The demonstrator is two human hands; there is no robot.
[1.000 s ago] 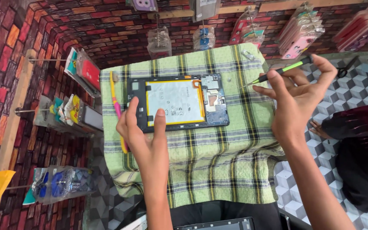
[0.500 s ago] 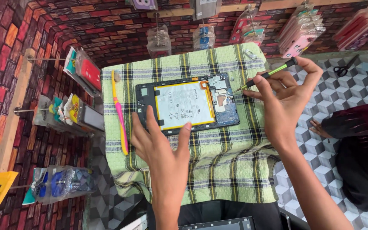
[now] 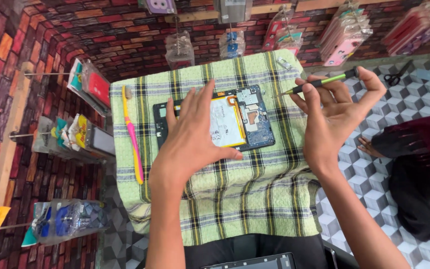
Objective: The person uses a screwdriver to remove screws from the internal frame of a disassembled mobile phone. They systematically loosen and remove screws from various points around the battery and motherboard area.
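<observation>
An opened tablet (image 3: 247, 119) with its back cover off lies on a green plaid cloth (image 3: 235, 194), showing a white battery and a blue circuit board. My left hand (image 3: 192, 134) hovers flat over the tablet's left half, fingers spread, thumb near its lower edge. My right hand (image 3: 337, 112) is raised to the right of the tablet and holds a green-handled screwdriver (image 3: 319, 82), tip pointing left toward the tablet's top right corner.
A pink and yellow toothbrush (image 3: 133, 132) lies on the cloth left of the tablet. Small metal parts (image 3: 284, 62) rest at the cloth's far right corner. Phone cases hang on pegs along the brick-pattern wall. Scissors (image 3: 396, 74) lie on the right. Another person's dark sleeve (image 3: 414, 149) is at right.
My left hand has moved up from the tablet's lower edge to cover its left half. My right hand with the screwdriver has shifted slightly right and away from the tablet.
</observation>
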